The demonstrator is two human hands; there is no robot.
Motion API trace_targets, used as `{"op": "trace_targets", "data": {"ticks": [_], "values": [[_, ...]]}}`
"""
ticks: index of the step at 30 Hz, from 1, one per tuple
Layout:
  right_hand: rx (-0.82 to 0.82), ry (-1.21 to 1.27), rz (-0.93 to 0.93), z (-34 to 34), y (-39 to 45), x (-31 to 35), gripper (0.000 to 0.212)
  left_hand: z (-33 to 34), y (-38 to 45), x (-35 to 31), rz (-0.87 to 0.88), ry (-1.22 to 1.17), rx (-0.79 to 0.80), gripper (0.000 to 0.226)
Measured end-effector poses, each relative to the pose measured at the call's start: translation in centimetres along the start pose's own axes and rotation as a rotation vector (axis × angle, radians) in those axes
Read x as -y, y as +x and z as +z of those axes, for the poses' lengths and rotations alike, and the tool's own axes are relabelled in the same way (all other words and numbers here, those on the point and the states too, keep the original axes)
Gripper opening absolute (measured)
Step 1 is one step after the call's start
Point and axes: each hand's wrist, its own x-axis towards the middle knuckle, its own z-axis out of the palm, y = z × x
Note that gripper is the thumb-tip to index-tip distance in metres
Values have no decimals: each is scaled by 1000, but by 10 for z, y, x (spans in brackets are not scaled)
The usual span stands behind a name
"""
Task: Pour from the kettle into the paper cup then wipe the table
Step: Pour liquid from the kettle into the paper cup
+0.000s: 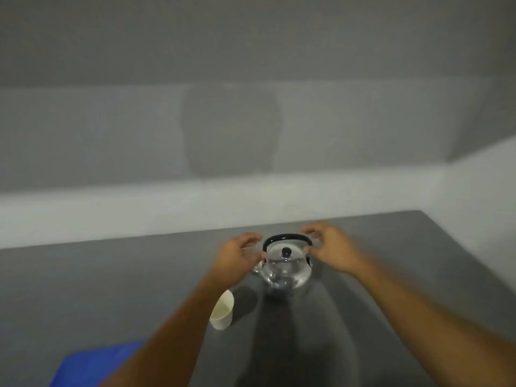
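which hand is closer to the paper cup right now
Left. The left hand is just above and beyond the paper cup, its forearm passing beside it; the right hand is on the far side of the kettle.

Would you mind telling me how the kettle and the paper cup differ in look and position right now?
The kettle is clear glass with a black handle and lid knob; the paper cup is plain, pale and opaque. The kettle is lidded and larger, the cup open-topped. The kettle sits between the open left hand and right hand; the cup stands nearer, beside the left forearm. Both rest on the grey table.
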Motion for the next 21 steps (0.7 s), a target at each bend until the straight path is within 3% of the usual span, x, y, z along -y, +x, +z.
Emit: {"op": "trace_targets", "data": {"ticks": [6, 14, 21], "values": [[92, -24, 0, 16, 13, -3, 57, 23, 18, -5, -46, 121, 4, 47], [146, 123, 2, 30, 27, 5, 15, 35, 39, 11, -39, 186, -107, 35], [152, 174, -30, 37, 30, 2, 12, 26, 39, 16, 9, 158, -35, 39]]}}
